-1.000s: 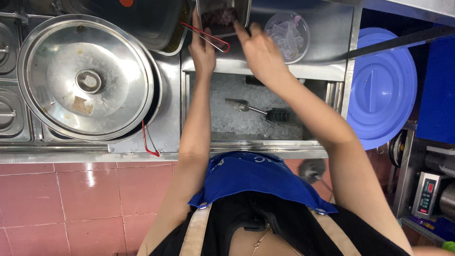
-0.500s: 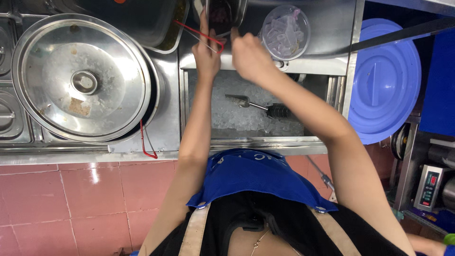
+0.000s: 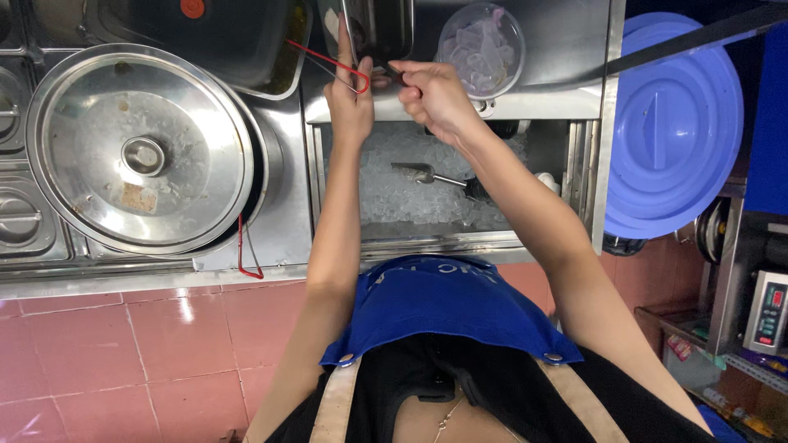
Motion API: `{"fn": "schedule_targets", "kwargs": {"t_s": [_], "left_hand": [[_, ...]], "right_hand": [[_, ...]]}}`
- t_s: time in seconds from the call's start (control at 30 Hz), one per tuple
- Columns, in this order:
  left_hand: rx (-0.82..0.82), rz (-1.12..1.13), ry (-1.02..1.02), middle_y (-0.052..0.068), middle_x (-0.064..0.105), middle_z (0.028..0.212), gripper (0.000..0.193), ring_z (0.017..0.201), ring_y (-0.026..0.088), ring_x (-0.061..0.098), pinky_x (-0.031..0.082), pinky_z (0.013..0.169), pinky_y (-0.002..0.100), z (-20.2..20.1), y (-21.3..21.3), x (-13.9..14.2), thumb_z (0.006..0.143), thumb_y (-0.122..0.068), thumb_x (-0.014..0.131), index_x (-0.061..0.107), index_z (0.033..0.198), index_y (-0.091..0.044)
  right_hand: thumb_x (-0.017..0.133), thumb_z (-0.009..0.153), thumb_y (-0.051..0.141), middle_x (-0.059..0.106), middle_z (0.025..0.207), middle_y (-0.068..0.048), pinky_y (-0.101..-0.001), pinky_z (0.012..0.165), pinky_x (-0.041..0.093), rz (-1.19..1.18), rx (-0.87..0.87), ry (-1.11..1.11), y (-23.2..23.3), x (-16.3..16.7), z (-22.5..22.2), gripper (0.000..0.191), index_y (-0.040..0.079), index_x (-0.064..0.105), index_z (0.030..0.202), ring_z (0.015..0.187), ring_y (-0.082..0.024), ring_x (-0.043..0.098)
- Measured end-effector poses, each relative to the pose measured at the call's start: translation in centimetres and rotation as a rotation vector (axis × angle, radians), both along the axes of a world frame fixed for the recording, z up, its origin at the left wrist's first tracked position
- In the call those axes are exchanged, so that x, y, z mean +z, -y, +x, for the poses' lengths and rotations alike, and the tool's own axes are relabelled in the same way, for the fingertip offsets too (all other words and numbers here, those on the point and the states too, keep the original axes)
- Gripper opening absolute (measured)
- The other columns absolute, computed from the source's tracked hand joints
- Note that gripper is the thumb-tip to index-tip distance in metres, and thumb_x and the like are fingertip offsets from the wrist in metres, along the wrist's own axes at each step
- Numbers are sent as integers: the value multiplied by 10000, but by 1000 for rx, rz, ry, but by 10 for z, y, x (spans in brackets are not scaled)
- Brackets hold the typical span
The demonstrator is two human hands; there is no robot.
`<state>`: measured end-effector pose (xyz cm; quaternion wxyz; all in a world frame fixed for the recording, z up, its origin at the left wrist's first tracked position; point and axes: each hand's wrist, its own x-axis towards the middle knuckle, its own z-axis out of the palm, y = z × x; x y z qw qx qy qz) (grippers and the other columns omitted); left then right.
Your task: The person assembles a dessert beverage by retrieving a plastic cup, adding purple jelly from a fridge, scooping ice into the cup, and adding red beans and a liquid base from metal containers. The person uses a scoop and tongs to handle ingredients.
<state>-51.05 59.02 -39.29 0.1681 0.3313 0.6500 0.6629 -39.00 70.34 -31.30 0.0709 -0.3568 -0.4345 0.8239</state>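
Fingers of both hands, arms outstretched, grip the steel container (image 3: 379, 29).

Ice bin (image 3: 427, 197) centre, scoop (image 3: 431, 175) in it; lidded pot (image 3: 139, 148) left; plastic cup (image 3: 480, 45) behind bin; round lid (image 3: 673, 123) right.

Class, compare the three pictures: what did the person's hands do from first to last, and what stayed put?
The right hand drew in toward the left hand at the steel container; the left hand kept its place. The ice scoop, big pot lid and blue lid stayed put.
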Motion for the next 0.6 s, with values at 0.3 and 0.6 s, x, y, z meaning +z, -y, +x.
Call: {"fn": "schedule_targets", "kwargs": {"t_s": [0.3, 0.6], "left_hand": [[-10, 298, 530, 192, 713, 1118, 645, 868, 263, 775, 650, 772, 362, 19, 0, -6, 1129, -244, 513, 157, 1660, -155], [12, 275, 575, 270, 713, 1115, 731, 870, 314, 794, 670, 743, 376, 16, 6, -15, 1083, -351, 535, 142, 1645, -99]], "right_hand": [[452, 1020, 39, 466, 721, 11, -210, 428, 249, -1, -41, -38, -4, 2, 6, 493, -56, 465, 1504, 527, -42, 335], [470, 1066, 78, 503, 762, 20, -198, 433, 241, 193, -123, -54, -1, 72, 74, 468, 14, 508, 1528, 534, -25, 349]]}}
